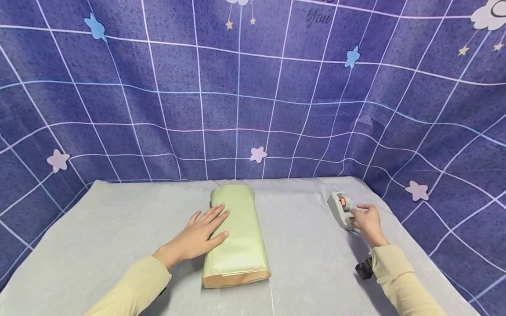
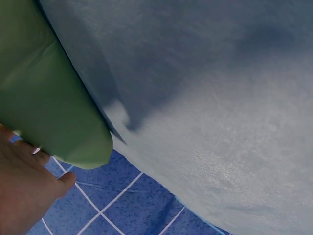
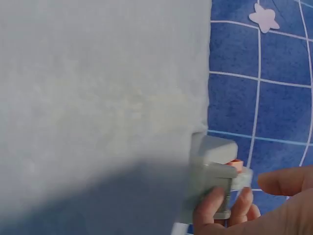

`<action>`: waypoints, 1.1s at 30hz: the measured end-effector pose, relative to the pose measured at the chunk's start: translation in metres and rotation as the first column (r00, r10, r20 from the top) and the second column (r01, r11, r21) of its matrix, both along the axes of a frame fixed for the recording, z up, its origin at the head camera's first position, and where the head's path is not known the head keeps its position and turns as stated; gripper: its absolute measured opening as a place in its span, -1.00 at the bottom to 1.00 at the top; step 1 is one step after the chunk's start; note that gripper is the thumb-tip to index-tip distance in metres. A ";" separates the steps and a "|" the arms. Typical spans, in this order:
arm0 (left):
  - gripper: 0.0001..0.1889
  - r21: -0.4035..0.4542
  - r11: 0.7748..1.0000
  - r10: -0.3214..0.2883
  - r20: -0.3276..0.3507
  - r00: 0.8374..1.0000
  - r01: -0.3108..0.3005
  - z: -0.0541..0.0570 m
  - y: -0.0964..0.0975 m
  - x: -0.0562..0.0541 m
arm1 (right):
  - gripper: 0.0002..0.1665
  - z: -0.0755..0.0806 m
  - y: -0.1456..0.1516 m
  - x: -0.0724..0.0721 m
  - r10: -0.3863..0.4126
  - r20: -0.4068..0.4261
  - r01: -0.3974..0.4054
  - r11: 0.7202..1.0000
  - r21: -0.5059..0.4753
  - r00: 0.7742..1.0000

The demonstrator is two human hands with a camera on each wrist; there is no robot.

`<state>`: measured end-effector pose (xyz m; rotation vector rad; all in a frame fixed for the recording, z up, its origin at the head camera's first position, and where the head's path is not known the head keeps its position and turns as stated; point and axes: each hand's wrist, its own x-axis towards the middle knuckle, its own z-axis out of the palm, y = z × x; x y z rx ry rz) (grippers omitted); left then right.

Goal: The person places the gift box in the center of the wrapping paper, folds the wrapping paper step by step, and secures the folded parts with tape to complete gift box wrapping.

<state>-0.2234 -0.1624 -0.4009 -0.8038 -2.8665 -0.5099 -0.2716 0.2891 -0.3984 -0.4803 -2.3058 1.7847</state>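
A long parcel wrapped in light green paper (image 1: pixel 239 232) lies on the table, its near end folded and showing a brown edge. My left hand (image 1: pixel 199 235) rests on its left side with the fingers spread, the tips on the top face. In the left wrist view the hand (image 2: pixel 29 181) is beside the parcel's rounded end (image 2: pixel 73 137). Toward the right stands a grey tape dispenser (image 1: pixel 336 210) with a small orange-red core. My right hand (image 1: pixel 368 221) grips its near end, thumb and fingers around the cutter end, the forefinger held away.
A pale grey cloth covers the table (image 1: pixel 304 263). Behind and to the right hangs a blue curtain (image 1: pixel 221 114) with white grid lines and stars. A black wrist device (image 1: pixel 364 268) sits under the right sleeve.
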 end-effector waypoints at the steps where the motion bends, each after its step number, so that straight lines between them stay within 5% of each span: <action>1: -0.32 -0.001 1.000 0.000 0.001 1.000 0.000 0.000 0.000 0.000 | -0.49 -0.001 0.000 0.000 -0.006 -0.002 0.006 0.999 -0.038 1.000; 6: -0.32 -0.001 1.000 0.003 0.009 1.000 -0.003 0.000 0.000 0.000 | -0.54 -0.004 0.003 -0.004 -0.023 0.005 0.023 0.989 -0.146 1.000; 25: -0.33 0.001 1.000 0.005 0.016 1.000 -0.005 0.000 -0.001 0.000 | -0.76 -0.006 0.005 -0.003 -0.061 -0.020 0.054 0.965 -0.258 0.998; 33: -0.33 0.007 1.000 -0.001 0.018 1.000 0.001 0.000 0.000 0.000 | -0.77 -0.006 0.006 0.001 -0.058 0.009 0.059 0.978 -0.199 0.998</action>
